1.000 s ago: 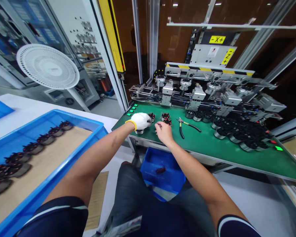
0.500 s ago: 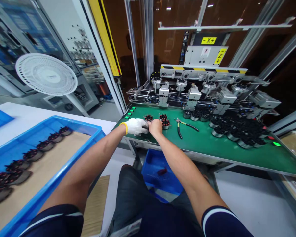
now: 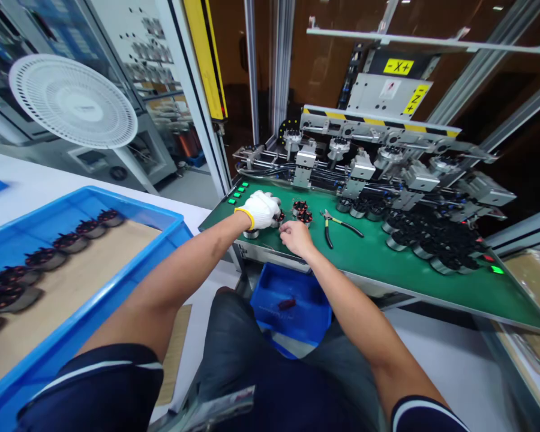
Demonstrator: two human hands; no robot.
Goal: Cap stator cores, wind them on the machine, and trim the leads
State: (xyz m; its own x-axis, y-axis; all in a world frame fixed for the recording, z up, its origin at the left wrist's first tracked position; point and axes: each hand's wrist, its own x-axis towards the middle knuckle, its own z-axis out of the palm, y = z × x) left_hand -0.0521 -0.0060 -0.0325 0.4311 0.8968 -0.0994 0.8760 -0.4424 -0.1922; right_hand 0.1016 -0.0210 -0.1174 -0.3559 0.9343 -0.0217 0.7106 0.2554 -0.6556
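Note:
My left hand [image 3: 261,210], in a white glove with a yellow cuff, is closed round a motor stator [image 3: 279,218] whose top shows beside the fingertips. Bare and pinched, my right hand [image 3: 296,237] is just right of it; whatever its fingertips hold is too small to make out. Behind the right hand, copper-wound stators [image 3: 304,216] stand on the green mat [image 3: 369,258]. Another metal part [image 3: 251,234] sits under the gloved wrist. Green-handled cutters [image 3: 339,224] lie open to the right.
Several black-topped stators [image 3: 436,240] crowd the mat's right side. Behind is a winding machine [image 3: 360,168] with metal fixtures. A blue tray [image 3: 180,225] with several wound stators is at left, a blue bin [image 3: 270,318] below the mat's edge, and a white fan [image 3: 78,102] farther back.
The view has shifted. My left hand has moved onto the stator that stood behind the hands, and my right hand has come slightly away from the glove, toward me.

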